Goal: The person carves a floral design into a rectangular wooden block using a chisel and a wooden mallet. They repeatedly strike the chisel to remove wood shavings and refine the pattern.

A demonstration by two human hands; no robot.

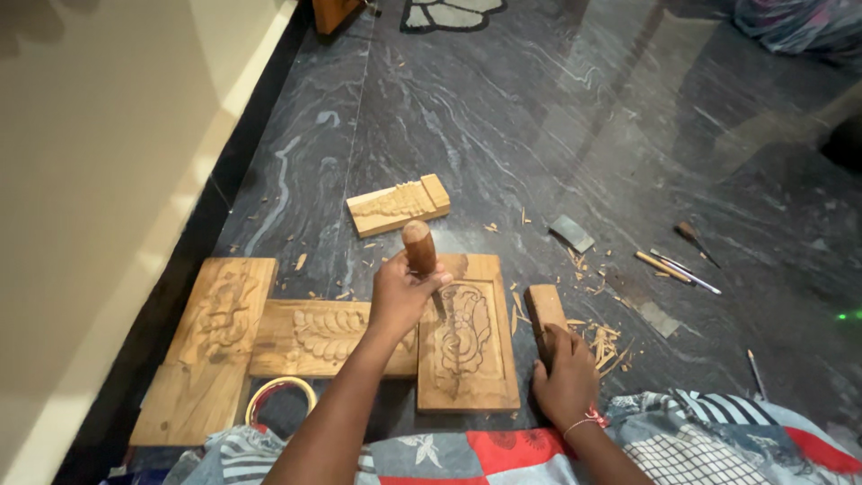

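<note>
While the left hand (401, 296) grasps a wooden mallet (418, 247) above the carved panel (467, 346), the right hand (566, 382) clenches a wood block (544, 310) on the floor (503, 117); carving step, next strike needs a chisel seated

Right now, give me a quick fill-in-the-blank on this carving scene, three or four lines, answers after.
1. The left hand grips a wooden ____ above the carved panel.
2. The right hand rests on a small wooden ____ at the panel's right edge.
3. The carved panels lie on a dark ____ floor.
4. Near the left plank, by the person's lap, lies a round ____.

Missing words: mallet; block; marble; ring
</note>
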